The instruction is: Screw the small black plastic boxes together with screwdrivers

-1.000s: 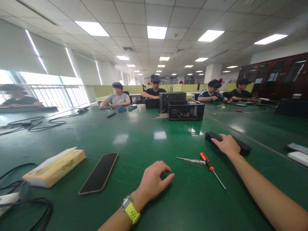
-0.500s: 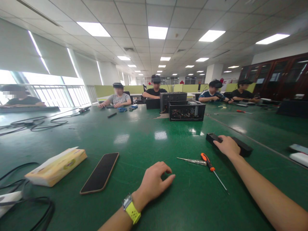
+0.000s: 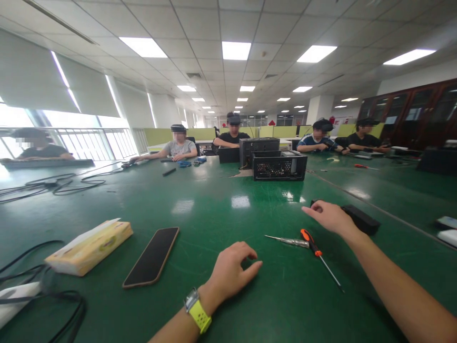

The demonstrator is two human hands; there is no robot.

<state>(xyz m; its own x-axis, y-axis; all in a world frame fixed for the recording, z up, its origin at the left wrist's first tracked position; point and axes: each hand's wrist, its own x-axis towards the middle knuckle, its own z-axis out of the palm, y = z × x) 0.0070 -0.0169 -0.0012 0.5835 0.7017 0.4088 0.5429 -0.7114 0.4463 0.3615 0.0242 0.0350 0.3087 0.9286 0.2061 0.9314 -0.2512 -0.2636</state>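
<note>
My left hand (image 3: 233, 269) rests on the green table (image 3: 221, 216), its fingers curled loosely and its thumb apart, with nothing in it. A yellow-green watch strap (image 3: 199, 316) circles that wrist. My right hand (image 3: 330, 216) hovers in front of a long black box (image 3: 362, 219), fingers stretched out to the left and holding nothing. It hides the middle of the box. Just left of and below this hand lie an orange-and-black screwdriver (image 3: 312, 243) and a slim clear-handled screwdriver (image 3: 293, 241); their handles meet.
A phone (image 3: 152, 257) and a yellow tissue pack (image 3: 91, 247) lie on the left, near black cables (image 3: 73, 296). An open black computer case (image 3: 279, 166) stands mid-table. Several people sit across the table, one person (image 3: 233, 136) behind the case.
My right hand has come off the black box and shifted left and toward me, its fingers straightening. My left hand stays in place. The view has shifted slightly.
</note>
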